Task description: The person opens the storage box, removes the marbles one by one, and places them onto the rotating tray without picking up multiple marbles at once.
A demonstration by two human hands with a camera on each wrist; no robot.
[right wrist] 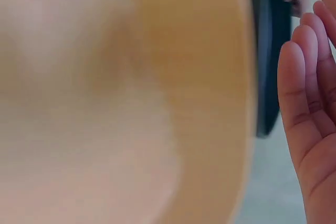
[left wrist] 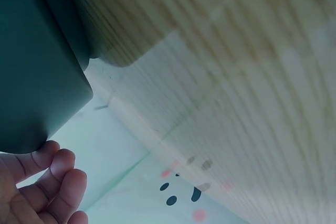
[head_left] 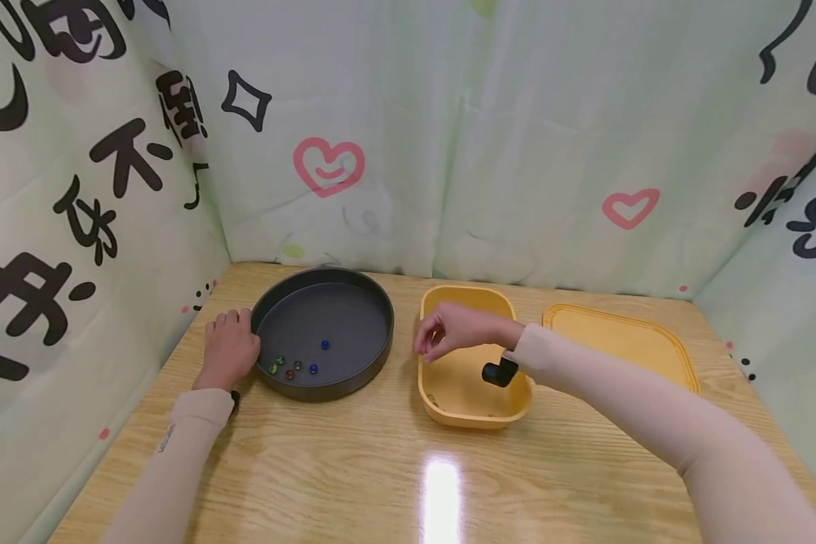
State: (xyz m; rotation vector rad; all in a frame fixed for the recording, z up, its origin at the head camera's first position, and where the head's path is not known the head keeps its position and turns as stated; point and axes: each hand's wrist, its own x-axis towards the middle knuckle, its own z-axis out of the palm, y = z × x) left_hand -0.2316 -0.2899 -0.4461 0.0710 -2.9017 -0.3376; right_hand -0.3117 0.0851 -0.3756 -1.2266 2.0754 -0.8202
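A round dark grey pan [head_left: 343,321] stands on the left of the table, with several marbles [head_left: 313,369], blue, green and reddish, lying in its near part. At its left edge my left hand [head_left: 227,349] holds the pan, its curled fingers touching the outer wall in the left wrist view. My right hand [head_left: 459,331] is over the left side of a yellow tub [head_left: 472,419], fingers loosely bent; no object shows at its fingertips [right wrist: 291,59]. A yellowish marble [head_left: 431,399] lies in the tub near its front left corner. The right forearm hides part of the tub.
A flat yellow lid [head_left: 622,340] lies on the table right of the tub, partly behind the right sleeve [head_left: 605,393]. White printed curtains [head_left: 394,136] hang along the back and both sides of the wooden table [head_left: 340,476].
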